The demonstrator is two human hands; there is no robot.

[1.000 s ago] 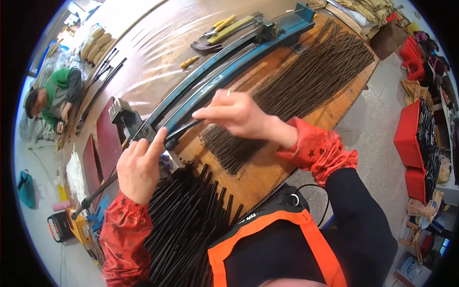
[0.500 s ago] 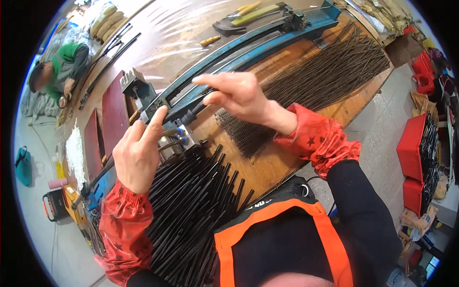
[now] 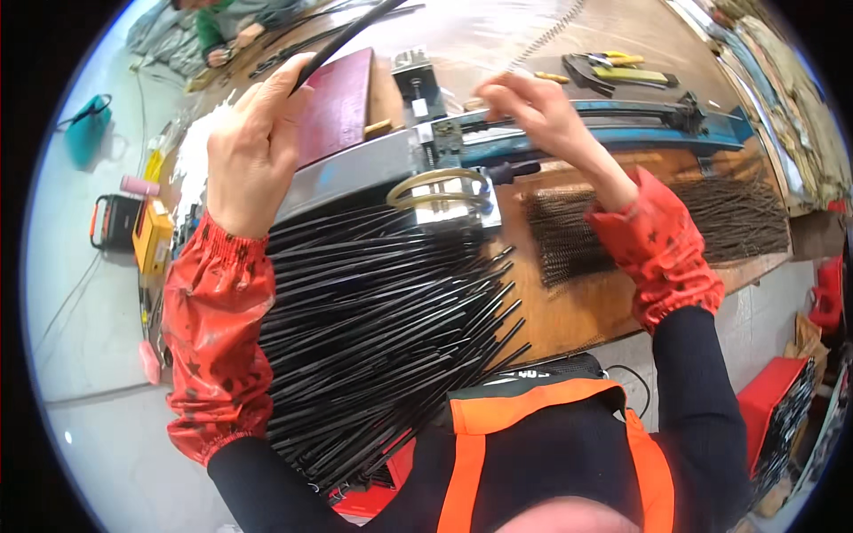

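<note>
A black tube [image 3: 351,34] slants up to the right from my left hand [image 3: 253,155], whose fingers are closed around its lower end. My right hand [image 3: 542,111] is raised above the blue rail fixture [image 3: 613,124]. From its pinched fingertips a long thin coil spring [image 3: 546,40] runs up toward the far edge. Below my left hand lies a heap of black tubes [image 3: 382,311]. A pile of long dark springs [image 3: 569,235] rests on the wooden table under my right forearm. Between them sits a metal clamp block [image 3: 444,209] with yellowish hoses.
A dark red board [image 3: 338,102] lies beyond my left hand. Pliers [image 3: 591,75] with yellow-green handles lie past the rail. Another person's hand [image 3: 249,35] shows at the far left. A red bin [image 3: 769,400] stands on the floor at right.
My view has swung left. My left hand has lifted away from the fixture and now visibly grips a black tube. The right hand has moved outward, with a spring now showing at its fingertips.
</note>
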